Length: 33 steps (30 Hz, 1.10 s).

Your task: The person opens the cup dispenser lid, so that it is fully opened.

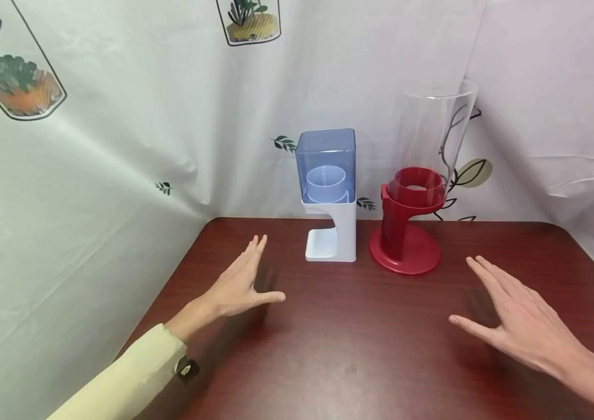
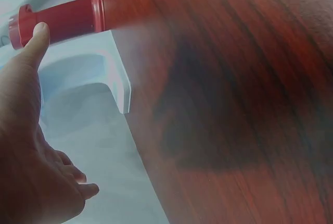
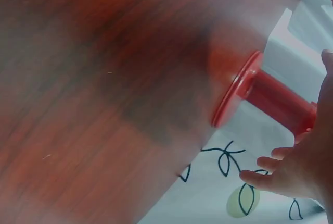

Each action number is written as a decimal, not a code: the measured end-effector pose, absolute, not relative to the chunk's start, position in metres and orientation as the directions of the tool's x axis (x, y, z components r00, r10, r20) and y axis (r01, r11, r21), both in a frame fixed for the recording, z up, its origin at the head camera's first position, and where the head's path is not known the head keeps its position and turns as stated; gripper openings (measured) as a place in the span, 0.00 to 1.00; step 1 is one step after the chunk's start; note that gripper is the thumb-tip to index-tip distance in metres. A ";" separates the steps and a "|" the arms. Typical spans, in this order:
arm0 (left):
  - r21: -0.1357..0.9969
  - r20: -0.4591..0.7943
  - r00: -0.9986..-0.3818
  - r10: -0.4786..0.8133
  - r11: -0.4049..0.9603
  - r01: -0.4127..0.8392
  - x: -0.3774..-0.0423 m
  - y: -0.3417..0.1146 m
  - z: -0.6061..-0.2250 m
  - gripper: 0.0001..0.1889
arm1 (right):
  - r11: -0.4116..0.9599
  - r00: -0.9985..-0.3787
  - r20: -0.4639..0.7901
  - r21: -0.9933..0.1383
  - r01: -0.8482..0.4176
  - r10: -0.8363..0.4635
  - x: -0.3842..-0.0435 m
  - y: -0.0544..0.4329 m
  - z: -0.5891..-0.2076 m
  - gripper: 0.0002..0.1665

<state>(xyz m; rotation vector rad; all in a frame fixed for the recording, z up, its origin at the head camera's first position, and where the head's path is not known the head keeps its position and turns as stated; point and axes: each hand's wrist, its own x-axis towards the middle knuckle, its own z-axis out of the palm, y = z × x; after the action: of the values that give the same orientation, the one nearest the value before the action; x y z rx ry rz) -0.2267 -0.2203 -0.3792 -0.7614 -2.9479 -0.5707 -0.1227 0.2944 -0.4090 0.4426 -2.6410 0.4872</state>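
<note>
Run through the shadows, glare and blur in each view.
Head: fairly crisp, a soft sheen on the table, blurry-edged shadows by the left hand and right hand. Left wrist: a broad dark shadow on the tabletop, the hand itself dim, the white stand pale and hazy. Right wrist: another broad shadow, wood grain soft.

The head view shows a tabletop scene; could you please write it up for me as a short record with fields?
Surface: reddish-brown table
Far side, middle: white stand, blue translucent container on top
Right of it: red stand, clear cylinder at its top
Left grip: fingers extended, holding nothing
Right grip: fingers extended, holding nothing
Backdrop: pale sheet with plant prints
</note>
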 end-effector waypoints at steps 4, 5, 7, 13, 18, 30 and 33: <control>0.401 0.119 -0.888 0.444 0.797 0.452 -0.232 -0.218 -0.378 0.70 | 0.877 -0.875 0.432 -0.305 -0.371 -0.220 -0.125 0.287 -0.405 0.69; 0.414 0.115 -0.890 0.441 0.793 0.446 -0.233 -0.217 -0.377 0.71 | 0.874 -0.878 0.426 -0.315 -0.370 -0.218 -0.126 0.285 -0.404 0.69; 0.434 0.106 -0.895 0.433 0.789 0.434 -0.236 -0.216 -0.377 0.72 | 0.867 -0.884 0.416 -0.335 -0.369 -0.216 -0.127 0.282 -0.402 0.69; 0.483 0.074 -0.912 0.402 0.786 0.386 -0.245 -0.213 -0.376 0.76 | 0.847 -0.903 0.385 -0.402 -0.349 -0.189 -0.132 0.274 -0.396 0.68; 0.513 0.052 -0.919 0.391 0.779 0.360 -0.254 -0.207 -0.375 0.76 | 0.836 -0.919 0.350 -0.438 -0.331 -0.180 -0.138 0.269 -0.388 0.69; 0.590 0.070 -0.920 0.386 0.727 0.350 -0.267 -0.192 -0.376 0.71 | 0.750 -0.928 0.336 -0.569 -0.337 -0.162 -0.149 0.251 -0.375 0.68; 0.600 0.084 -0.918 0.387 0.716 0.356 -0.270 -0.188 -0.377 0.71 | 0.733 -0.927 0.342 -0.590 -0.340 -0.154 -0.152 0.246 -0.373 0.68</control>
<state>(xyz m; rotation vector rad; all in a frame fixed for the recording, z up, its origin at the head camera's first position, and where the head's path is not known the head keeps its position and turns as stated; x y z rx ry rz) -0.2699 -0.1881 -0.3772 -0.6403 -2.9542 -1.0179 -0.1519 0.2460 -0.3726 0.3883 -2.6655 0.9847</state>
